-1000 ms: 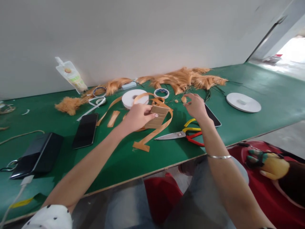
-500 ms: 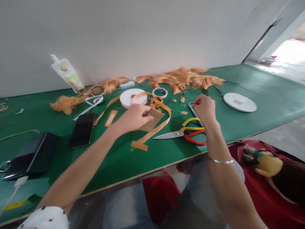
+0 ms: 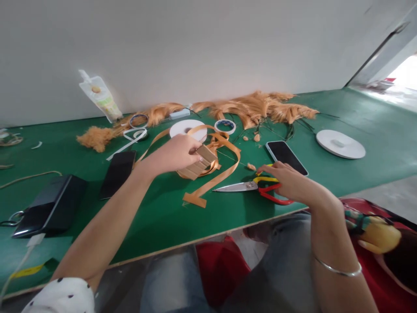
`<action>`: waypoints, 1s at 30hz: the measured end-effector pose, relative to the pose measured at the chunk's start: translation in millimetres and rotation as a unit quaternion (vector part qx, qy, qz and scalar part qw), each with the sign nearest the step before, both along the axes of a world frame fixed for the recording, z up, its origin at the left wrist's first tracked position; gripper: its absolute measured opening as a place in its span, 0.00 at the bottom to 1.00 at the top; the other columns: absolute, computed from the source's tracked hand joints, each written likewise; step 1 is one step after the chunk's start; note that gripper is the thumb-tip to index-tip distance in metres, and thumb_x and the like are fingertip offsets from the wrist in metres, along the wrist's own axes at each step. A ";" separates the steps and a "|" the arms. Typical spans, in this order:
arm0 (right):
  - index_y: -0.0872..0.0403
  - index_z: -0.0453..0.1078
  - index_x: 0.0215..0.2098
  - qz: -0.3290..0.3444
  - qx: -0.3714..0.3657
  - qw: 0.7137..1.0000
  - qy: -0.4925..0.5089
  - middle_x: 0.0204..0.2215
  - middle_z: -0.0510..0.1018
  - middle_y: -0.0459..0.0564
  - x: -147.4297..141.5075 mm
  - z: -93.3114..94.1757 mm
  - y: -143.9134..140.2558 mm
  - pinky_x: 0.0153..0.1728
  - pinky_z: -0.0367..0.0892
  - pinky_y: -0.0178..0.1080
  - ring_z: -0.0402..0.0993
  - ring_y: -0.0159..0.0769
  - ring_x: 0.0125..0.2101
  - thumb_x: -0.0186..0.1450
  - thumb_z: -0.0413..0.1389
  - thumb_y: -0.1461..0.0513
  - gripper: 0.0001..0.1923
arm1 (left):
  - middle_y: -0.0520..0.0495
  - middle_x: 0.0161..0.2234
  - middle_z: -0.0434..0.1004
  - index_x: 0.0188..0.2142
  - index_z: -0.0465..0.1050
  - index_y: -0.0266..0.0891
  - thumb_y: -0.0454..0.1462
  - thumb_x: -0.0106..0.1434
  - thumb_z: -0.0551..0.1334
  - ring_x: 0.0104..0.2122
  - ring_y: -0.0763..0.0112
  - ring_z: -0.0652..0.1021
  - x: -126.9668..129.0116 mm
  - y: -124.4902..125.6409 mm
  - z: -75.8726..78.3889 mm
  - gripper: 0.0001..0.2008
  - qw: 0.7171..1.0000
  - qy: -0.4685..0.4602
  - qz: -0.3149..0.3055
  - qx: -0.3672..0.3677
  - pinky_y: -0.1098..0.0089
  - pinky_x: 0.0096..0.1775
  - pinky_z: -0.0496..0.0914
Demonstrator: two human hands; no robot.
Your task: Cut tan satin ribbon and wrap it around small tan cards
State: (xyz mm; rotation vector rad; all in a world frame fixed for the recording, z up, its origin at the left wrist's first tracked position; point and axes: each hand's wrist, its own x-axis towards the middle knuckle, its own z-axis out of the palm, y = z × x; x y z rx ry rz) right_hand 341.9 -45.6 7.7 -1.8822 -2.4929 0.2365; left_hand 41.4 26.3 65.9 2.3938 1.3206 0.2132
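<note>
My left hand [image 3: 174, 153] grips a tan cardboard card [image 3: 198, 162] wrapped with ribbon, held just above the green table [image 3: 156, 213]. Loose orange ribbon [image 3: 213, 180] loops from the card down onto the table. My right hand [image 3: 288, 182] rests over the yellow and red handles of the scissors [image 3: 243, 187], fingers curled onto them; the blades point left and lie flat. A thin thread seems to run from the card toward my right hand. A small orange scrap [image 3: 251, 166] lies just beyond the handles.
A phone [image 3: 286, 157] lies behind my right hand, another dark phone [image 3: 117, 174] and a black device [image 3: 50, 208] to the left. White tape rolls [image 3: 187, 128], orange fibre bundles [image 3: 260, 108] and a white disc [image 3: 340, 144] sit farther back. A pouch [image 3: 99, 98] leans on the wall.
My right hand came back from the far scraps by the phone and dropped onto the scissor handles. My left hand lifted the card slightly.
</note>
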 end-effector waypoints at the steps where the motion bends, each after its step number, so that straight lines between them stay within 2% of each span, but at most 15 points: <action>1: 0.51 0.68 0.54 0.006 -0.017 1.000 -0.005 0.41 0.77 0.54 0.3 -2.6 -0.9 0.42 0.67 0.41 0.74 0.42 0.41 0.46 0.47 0.78 0.39 | 0.52 0.18 0.63 0.21 0.67 0.38 0.38 0.55 0.57 0.20 0.74 0.64 -1.8 1.1 0.5 0.09 1.000 -0.002 0.000 -0.002 0.69 0.24 0.54; 4: 0.51 0.64 0.58 0.023 -0.042 0.999 -0.023 0.45 0.77 0.55 -0.5 -8.9 -1.5 0.40 0.68 0.41 0.73 0.43 0.45 0.48 0.47 0.76 0.39 | 0.51 0.19 0.65 0.23 0.70 0.39 0.38 0.55 0.57 0.20 0.73 0.64 -5.1 2.8 2.2 0.08 1.000 0.005 0.005 0.005 0.69 0.25 0.54; 9: 0.47 0.66 0.55 0.020 -0.010 0.999 -0.038 0.37 0.76 0.52 -5.2 -10.1 -9.9 0.30 0.65 0.37 0.75 0.40 0.33 0.50 0.48 0.75 0.36 | 0.51 0.18 0.63 0.20 0.66 0.39 0.37 0.55 0.57 0.19 0.74 0.63 -6.1 1.8 7.2 0.09 0.999 0.037 0.029 0.025 0.70 0.24 0.53; 12: 0.46 0.68 0.52 0.006 0.033 0.999 -0.030 0.37 0.75 0.52 -6.1 -9.0 -17.4 0.28 0.64 0.38 0.75 0.41 0.31 0.56 0.52 0.69 0.27 | 0.51 0.17 0.61 0.18 0.61 0.39 0.38 0.55 0.57 0.19 0.74 0.62 -7.6 2.2 9.2 0.12 0.998 0.041 0.039 0.029 0.69 0.24 0.52; 15: 0.48 0.68 0.50 -0.024 0.096 0.995 0.008 0.39 0.76 0.54 -5.1 -10.9 -23.1 0.29 0.65 0.40 0.75 0.44 0.34 0.59 0.54 0.62 0.20 | 0.51 0.17 0.60 0.17 0.60 0.39 0.38 0.56 0.57 0.19 0.74 0.61 -10.1 4.5 8.7 0.13 0.998 0.031 0.043 0.041 0.69 0.25 0.52; 19: 0.51 0.68 0.49 -0.041 0.161 0.984 0.057 0.41 0.78 0.56 -5.0 -13.4 -27.2 0.32 0.67 0.41 0.75 0.46 0.37 0.59 0.56 0.59 0.19 | 0.50 0.17 0.63 0.19 0.63 0.40 0.38 0.56 0.57 0.18 0.74 0.62 -12.8 7.4 6.7 0.11 0.997 0.034 0.044 0.060 0.69 0.25 0.52; 25: 0.50 0.67 0.50 -0.102 0.183 0.978 0.012 0.40 0.79 0.56 -10.7 -9.8 -29.3 0.27 0.64 0.41 0.76 0.50 0.36 0.59 0.55 0.54 0.21 | 0.50 0.17 0.64 0.20 0.67 0.39 0.39 0.56 0.57 0.18 0.72 0.64 -15.4 7.1 6.2 0.10 0.995 0.043 0.044 0.077 0.68 0.25 0.53; 30: 0.51 0.68 0.49 -0.126 0.187 0.968 0.114 0.27 0.78 0.52 -15.3 -8.9 -29.2 0.25 0.64 0.39 0.75 0.43 0.26 0.59 0.55 0.52 0.21 | 0.49 0.17 0.67 0.21 0.69 0.39 0.39 0.56 0.57 0.20 0.70 0.67 -15.6 5.5 7.1 0.09 0.994 0.041 0.051 0.089 0.68 0.26 0.54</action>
